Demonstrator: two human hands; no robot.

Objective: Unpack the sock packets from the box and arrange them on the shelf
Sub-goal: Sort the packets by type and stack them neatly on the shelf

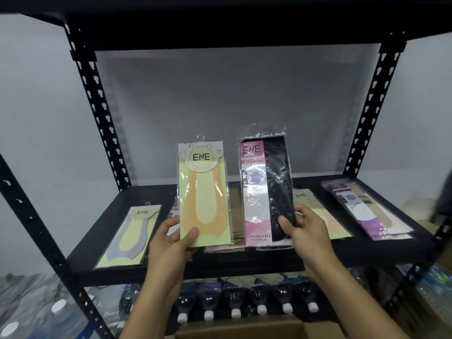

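Observation:
My left hand holds an orange sock packet on a pale green card upright above the black shelf. My right hand holds a pink-labelled black stocking packet upright beside it. Flat on the shelf lie a grey sock packet at the left, a pile of beige packets in the middle behind the held ones, a green-card packet partly hidden by my right hand, and purple-labelled stocking packets at the right. The cardboard box shows at the bottom edge.
Black perforated uprights frame the shelf, and a dark shelf board hangs above. A row of capped dark bottles lies on the level below. Wrapped water bottles sit at lower left.

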